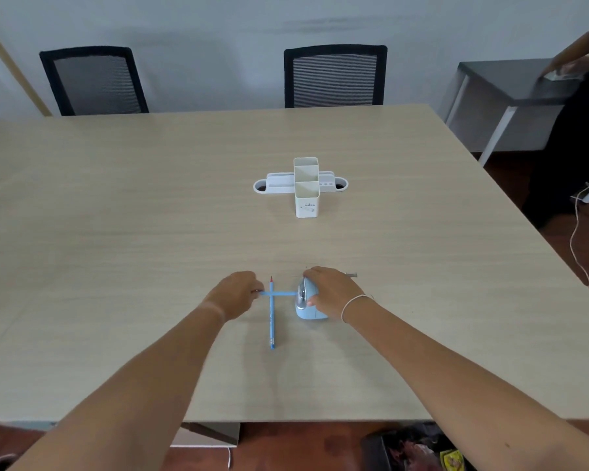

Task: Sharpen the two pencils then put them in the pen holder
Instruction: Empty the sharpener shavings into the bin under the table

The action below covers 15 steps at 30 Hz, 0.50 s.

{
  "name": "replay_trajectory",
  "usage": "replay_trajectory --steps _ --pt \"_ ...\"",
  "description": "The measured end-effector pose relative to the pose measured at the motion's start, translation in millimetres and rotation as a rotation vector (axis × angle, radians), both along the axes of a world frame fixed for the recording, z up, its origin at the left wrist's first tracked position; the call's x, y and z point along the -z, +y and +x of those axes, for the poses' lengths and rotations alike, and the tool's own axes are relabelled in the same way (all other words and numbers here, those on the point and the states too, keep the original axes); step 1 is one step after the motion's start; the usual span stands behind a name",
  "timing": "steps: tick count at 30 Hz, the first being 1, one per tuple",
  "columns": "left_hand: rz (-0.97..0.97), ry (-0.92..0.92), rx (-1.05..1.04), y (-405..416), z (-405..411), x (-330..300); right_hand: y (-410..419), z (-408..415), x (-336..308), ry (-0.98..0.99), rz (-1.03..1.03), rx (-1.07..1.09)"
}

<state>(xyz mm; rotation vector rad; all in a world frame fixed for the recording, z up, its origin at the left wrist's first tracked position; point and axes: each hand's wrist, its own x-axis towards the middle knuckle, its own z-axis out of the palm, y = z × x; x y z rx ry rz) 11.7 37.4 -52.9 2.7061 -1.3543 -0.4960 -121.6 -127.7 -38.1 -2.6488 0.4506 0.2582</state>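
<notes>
Left hand (pixel 237 294) grips a pencil (pixel 279 294), right hand (pixel 334 292) clasps sharpener (pixel 305 305), on wood-grain table (pixel 150 215).

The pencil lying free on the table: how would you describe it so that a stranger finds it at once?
On the wooden table, look near the front edge, between the left hand and the blue sharpener. The free pencil lies pointing away from the person. The other pencil crosses over it, held sideways into the sharpener.

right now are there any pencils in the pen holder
No, the pen holder shows none: one pencil lies on the table and the left hand holds the other pencil at the sharpener.
</notes>
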Motion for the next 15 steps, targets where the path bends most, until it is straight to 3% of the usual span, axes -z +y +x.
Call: replay_trajectory --steps 6,15 --pt "-0.043 -0.029 -0.204 43.1 27.8 -9.8 0.6 3.0 -1.3 0.019 -0.016 -0.008" --pt "-0.268 0.314 -0.658 21.3 -7.3 12.1 0.4 3.4 2.4 -0.001 -0.038 -0.017"
